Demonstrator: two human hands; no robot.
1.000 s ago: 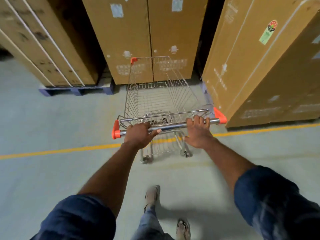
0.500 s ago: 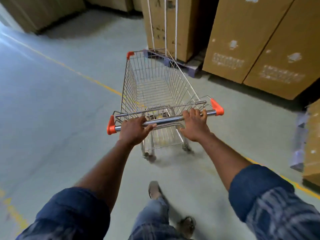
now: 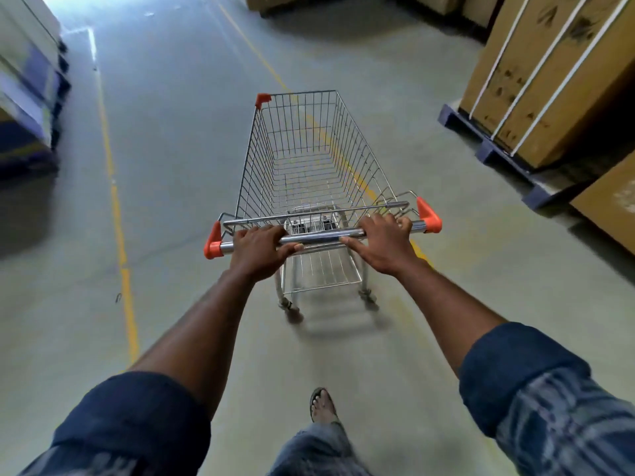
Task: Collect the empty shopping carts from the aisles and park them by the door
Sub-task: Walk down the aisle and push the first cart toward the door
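Forearms stretch forward almost straight from rolled dark-blue sleeves (image 3: 137, 417), both ending on the chrome handle bar (image 3: 319, 239) of the shopping cart (image 3: 309, 159). The left hand (image 3: 256, 250) wraps the bar beside the cart's left orange end cap (image 3: 213, 243), with its fingers curled over the top and its thumb lying along the near side, pointing inward. The right hand (image 3: 381, 243) grips the same bar toward the right end cap (image 3: 429, 218) — fingers hooked over it, thumb stretched leftward along the metal. The cart stands on the grey concrete floor (image 3: 178, 132) directly ahead of the person, its wire basket pointing away down the aisle. A yellow line (image 3: 118, 214) runs along the floor left of the cart, and another passes beneath it. Strapped cardboard boxes (image 3: 536, 80) on a blue pallet (image 3: 494, 152) sit to the cart's right — well apart from it. One sandalled foot (image 3: 321, 405) shows behind the cart's rear wheels.
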